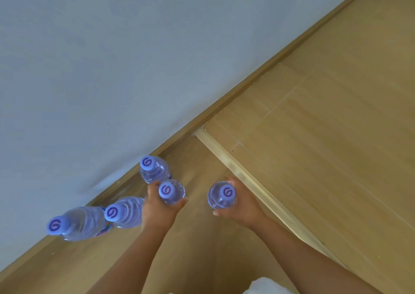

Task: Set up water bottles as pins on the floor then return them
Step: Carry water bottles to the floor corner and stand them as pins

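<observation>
Wooden floor [314,114] meets a pale wall [112,57] along a diagonal skirting. Fingers [151,187] of the left hand [157,210] curl round one bottle [171,192] at lower centre of the frame; the right hand [242,206] grasps a second bottle [221,195] just to its right. Three more bottles stand upright by the wall: one [155,169] above the left hand, two [124,211] [78,223] at lower left.
</observation>
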`<state>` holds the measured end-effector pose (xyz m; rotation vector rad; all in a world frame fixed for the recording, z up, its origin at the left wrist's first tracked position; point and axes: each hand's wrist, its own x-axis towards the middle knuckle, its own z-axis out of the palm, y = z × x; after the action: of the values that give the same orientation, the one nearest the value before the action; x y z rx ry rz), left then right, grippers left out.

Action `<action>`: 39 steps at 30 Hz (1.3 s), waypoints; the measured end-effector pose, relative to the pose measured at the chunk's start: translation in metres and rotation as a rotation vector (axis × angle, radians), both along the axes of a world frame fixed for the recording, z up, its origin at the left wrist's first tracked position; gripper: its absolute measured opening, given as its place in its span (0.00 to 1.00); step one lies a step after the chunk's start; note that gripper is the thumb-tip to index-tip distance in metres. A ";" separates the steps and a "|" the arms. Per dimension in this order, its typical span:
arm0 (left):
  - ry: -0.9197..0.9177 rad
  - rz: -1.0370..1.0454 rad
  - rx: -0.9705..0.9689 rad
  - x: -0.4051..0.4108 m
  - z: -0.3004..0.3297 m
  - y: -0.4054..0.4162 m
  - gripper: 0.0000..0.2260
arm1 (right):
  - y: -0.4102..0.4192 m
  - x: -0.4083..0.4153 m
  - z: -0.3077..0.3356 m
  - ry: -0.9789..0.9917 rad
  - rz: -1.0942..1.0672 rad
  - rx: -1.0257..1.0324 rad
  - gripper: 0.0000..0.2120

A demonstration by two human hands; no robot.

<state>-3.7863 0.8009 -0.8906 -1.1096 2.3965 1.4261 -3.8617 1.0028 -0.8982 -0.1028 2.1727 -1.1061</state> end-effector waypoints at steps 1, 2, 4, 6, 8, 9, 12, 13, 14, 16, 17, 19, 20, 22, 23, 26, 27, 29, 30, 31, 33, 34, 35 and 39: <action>0.009 -0.020 0.015 0.000 0.001 0.000 0.18 | -0.002 -0.001 0.000 0.019 0.000 -0.005 0.38; 0.012 -0.039 0.030 0.001 0.001 0.001 0.16 | -0.003 -0.001 0.000 0.040 -0.006 -0.013 0.34; -0.004 0.004 0.007 0.005 0.007 0.001 0.15 | -0.005 -0.001 0.002 0.071 -0.029 -0.037 0.27; -0.016 0.063 -0.027 0.009 0.020 -0.001 0.18 | -0.009 -0.002 0.011 0.083 -0.060 -0.061 0.23; -0.039 0.110 -0.029 0.013 0.047 -0.007 0.20 | -0.017 -0.003 0.034 0.109 -0.048 -0.073 0.21; -0.040 0.125 -0.023 0.016 0.066 -0.012 0.20 | -0.023 -0.004 0.050 0.135 -0.024 -0.077 0.19; -0.012 0.132 -0.042 0.025 0.142 -0.027 0.18 | -0.046 -0.004 0.118 0.194 0.050 -0.147 0.15; -0.018 0.139 -0.075 0.029 0.174 -0.034 0.18 | -0.055 -0.003 0.145 0.214 0.071 -0.168 0.16; -0.022 0.148 -0.105 0.033 0.208 -0.041 0.19 | -0.064 -0.001 0.174 0.237 0.089 -0.192 0.17; -0.004 0.158 -0.147 0.044 0.280 -0.054 0.21 | -0.081 0.004 0.241 0.265 0.129 -0.235 0.20; 0.004 0.154 -0.180 0.051 0.317 -0.061 0.21 | -0.090 0.006 0.277 0.268 0.163 -0.256 0.21; 0.015 0.144 -0.265 0.065 0.398 -0.072 0.20 | -0.109 0.010 0.354 0.266 0.246 -0.289 0.22; 0.025 0.150 -0.306 0.073 0.439 -0.076 0.20 | -0.118 0.013 0.395 0.268 0.292 -0.295 0.22; 0.060 0.183 -0.385 0.090 0.517 -0.080 0.19 | -0.132 0.020 0.477 0.283 0.364 -0.308 0.22; 0.061 0.201 -0.422 0.099 0.555 -0.081 0.19 | -0.137 0.024 0.516 0.299 0.390 -0.321 0.22; 0.044 0.249 -0.520 0.124 0.661 -0.077 0.21 | -0.147 0.041 0.630 0.361 0.484 -0.399 0.23; 0.054 0.265 -0.550 0.132 0.691 -0.074 0.21 | -0.149 0.047 0.664 0.384 0.518 -0.422 0.23; 0.075 0.305 -0.608 0.150 0.748 -0.065 0.22 | -0.150 0.062 0.727 0.436 0.576 -0.455 0.22; 0.089 0.331 -0.631 0.159 0.774 -0.060 0.22 | -0.150 0.069 0.756 0.458 0.597 -0.470 0.22; 0.101 0.356 -0.651 0.169 0.798 -0.056 0.22 | -0.150 0.078 0.781 0.476 0.617 -0.483 0.21; 0.127 0.416 -0.687 0.190 0.837 -0.047 0.22 | -0.151 0.096 0.825 0.513 0.663 -0.490 0.21; 0.140 0.441 -0.708 0.202 0.855 -0.043 0.22 | -0.151 0.106 0.843 0.531 0.685 -0.495 0.21; 0.154 0.465 -0.727 0.213 0.869 -0.039 0.22 | -0.152 0.115 0.858 0.550 0.708 -0.501 0.22; 0.161 0.575 -0.794 0.270 0.908 -0.025 0.20 | -0.156 0.162 0.900 0.666 0.793 -0.508 0.22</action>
<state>-3.5162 0.7760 0.0170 -2.0475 3.0079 0.6185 -3.6995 0.8468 0.0022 -1.5953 1.9611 -1.1801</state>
